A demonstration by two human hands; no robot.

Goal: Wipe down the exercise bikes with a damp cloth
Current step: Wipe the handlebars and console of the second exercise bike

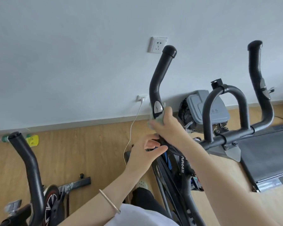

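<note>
At frame centre, the pale green cloth (154, 119) is wrapped against the left handlebar (158, 79) of the exercise bike (178, 168), at the silver sensor plate. The right hand (167, 127) grips the cloth around the bar. Just below, toward 6 o'clock, the left hand (144, 152) is spread wide and holds nothing. A second bike (31, 168) stands at 8 o'clock; a treadmill (265, 157) lies at 4 o'clock.

Two exercise bikes (32, 168) (155, 85), seven o'clock and centre; two wall sockets (157, 45) (142, 97); two hands (142, 154) (169, 128); one cloth (160, 119); one treadmill (265, 154).
</note>
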